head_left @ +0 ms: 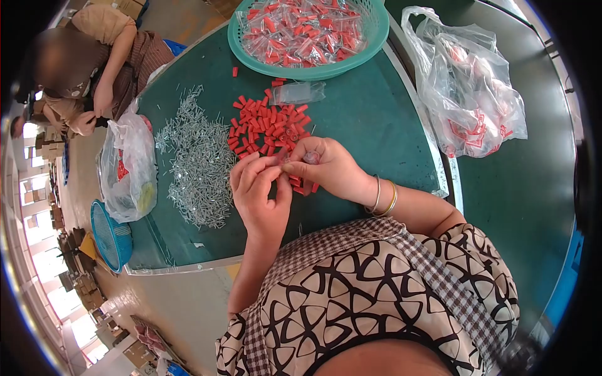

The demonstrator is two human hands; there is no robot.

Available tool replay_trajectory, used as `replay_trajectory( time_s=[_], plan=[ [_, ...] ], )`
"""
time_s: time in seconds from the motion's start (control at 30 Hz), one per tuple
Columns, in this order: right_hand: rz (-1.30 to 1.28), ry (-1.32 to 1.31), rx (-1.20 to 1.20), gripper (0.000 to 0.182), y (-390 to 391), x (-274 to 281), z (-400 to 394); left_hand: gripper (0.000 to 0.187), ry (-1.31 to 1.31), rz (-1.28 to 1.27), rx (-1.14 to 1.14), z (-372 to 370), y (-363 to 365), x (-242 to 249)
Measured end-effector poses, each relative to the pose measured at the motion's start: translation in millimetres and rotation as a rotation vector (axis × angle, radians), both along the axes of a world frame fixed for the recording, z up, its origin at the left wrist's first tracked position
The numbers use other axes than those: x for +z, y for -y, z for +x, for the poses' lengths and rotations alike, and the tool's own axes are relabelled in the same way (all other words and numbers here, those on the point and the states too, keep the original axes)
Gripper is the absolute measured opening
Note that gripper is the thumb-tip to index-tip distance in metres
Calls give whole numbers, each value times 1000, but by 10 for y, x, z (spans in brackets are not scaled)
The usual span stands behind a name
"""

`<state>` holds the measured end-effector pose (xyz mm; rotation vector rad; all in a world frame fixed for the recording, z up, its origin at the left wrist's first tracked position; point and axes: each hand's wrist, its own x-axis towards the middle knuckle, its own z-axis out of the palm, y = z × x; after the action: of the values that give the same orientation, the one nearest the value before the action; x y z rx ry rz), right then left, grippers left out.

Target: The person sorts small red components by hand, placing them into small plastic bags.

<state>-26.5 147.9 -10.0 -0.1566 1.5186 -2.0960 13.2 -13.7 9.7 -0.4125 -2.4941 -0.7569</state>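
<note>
My left hand (260, 194) and my right hand (332, 166) meet over the near edge of a heap of red tapered plastic caps (266, 122). Between the fingertips of both is a small clear plastic bag (310, 157), mostly hidden by the fingers; its contents I cannot make out. Left of the caps spreads a pile of small silver screws (200, 166). Some flat clear plastic bags (298, 93) lie just beyond the caps. Two bangles circle my right wrist.
At the far side a green basket (235, 41) holds many bagged red caps. A white plastic bag (470, 94) lies on the right, another plastic bag (128, 166) at the left edge, above a blue basket (111, 235). Another person (103, 69) sits across at the far left.
</note>
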Motion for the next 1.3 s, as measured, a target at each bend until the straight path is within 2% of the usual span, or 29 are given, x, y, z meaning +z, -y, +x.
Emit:
replay_trajectory(
  time_s=[0.2,0.37,0.4,0.57,0.7,0.8,0.87,1.07,1.27,1.3],
  plan=[
    [102,-204,9,8,6,70,29,14,206,276,35,-3,91,-58],
    [157,-164,-6,10,-2,101,15,16,253,321,9,28,117,-43],
    [187,-238,-32,10,-3,92,16,17,277,342,6,34,118,-41],
    [351,-620,-193,12,20,-10,28,20,13,18,78,47,46,29],
    [380,-696,-196,14,16,23,42,20,-76,-116,70,62,37,55],
    [447,-846,-199,13,30,-26,44,19,169,92,20,85,30,25],
    [512,-944,-181,12,28,-51,47,18,213,112,18,88,46,18],
    [506,-1004,-117,11,32,-71,50,16,231,49,5,77,93,-24],
    [409,-754,-44,11,13,16,17,18,165,-31,38,41,118,-58],
    [465,-793,-82,12,15,-6,25,18,158,-63,44,31,121,-53]
  ],
)
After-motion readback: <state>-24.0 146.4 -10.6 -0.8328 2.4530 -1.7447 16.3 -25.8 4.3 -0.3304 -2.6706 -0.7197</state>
